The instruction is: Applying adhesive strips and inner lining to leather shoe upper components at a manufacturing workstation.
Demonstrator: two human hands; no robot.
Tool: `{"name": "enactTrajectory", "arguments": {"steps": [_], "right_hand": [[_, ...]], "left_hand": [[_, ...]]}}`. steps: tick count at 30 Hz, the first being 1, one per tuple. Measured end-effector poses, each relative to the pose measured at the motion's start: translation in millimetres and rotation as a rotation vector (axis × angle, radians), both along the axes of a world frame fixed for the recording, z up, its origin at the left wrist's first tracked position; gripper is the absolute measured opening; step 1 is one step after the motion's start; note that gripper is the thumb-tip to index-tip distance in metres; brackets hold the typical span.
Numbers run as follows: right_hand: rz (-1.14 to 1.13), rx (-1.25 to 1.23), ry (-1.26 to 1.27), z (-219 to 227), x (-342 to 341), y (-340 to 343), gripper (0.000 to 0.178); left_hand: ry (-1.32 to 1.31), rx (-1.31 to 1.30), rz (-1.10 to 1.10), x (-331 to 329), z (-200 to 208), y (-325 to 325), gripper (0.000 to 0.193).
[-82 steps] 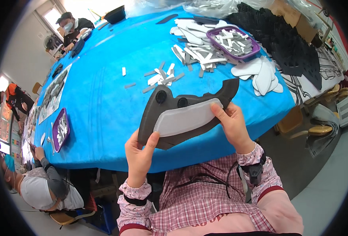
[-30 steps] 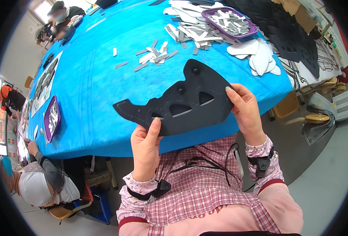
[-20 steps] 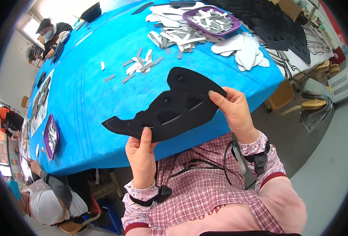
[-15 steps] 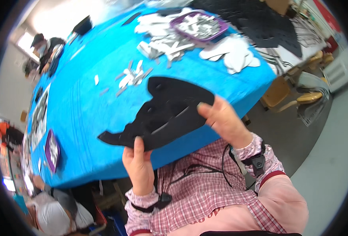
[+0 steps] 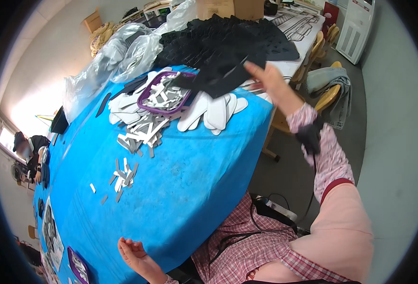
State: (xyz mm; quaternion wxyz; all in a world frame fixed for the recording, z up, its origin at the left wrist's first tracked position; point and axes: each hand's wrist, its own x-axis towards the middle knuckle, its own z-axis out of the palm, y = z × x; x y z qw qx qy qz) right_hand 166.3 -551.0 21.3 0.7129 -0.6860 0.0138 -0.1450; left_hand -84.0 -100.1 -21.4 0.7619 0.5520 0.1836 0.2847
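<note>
A blue worktop point(image 5: 180, 180) fills the view, with a grey floor to its right. The right hand point(image 5: 265, 78) is stretched far out, pinching the black piece point(image 5: 228, 75) at its right end. The piece lies nearly flat over the near edge of the black pile point(image 5: 237, 42), its long axis running left-right, its far end pointing left toward the purple tray point(image 5: 145, 97). Just in front of the piece lie white cutouts point(image 5: 213, 111); left of it, past the tray, white strips point(image 5: 142, 130) are scattered. The left hand point(image 5: 135, 253) rests at the worktop's near edge, well apart from the piece, palm up, fingers loosely open, holding nothing. 0.5 s ago both hands held the piece close to the chest; now only the right has it, carried out to the pile.
</note>
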Motion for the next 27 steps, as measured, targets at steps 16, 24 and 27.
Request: {"name": "enactTrajectory", "arguments": {"steps": [16,24,27], "right_hand": [[-0.467,-1.533,0.288,-79,63,-65,0.111],[-0.241,-1.141,-0.143,-55,86,-83,0.079],[-0.342,-1.217,-0.016,-85,104,-112,0.074]], "left_hand": [[0.188,0.089,-0.046,9,-13,7,0.014],[0.249,0.209,-0.234,21,-4,-3,0.018],[0.346,0.373,-0.484,16,15,35,0.022]]}}
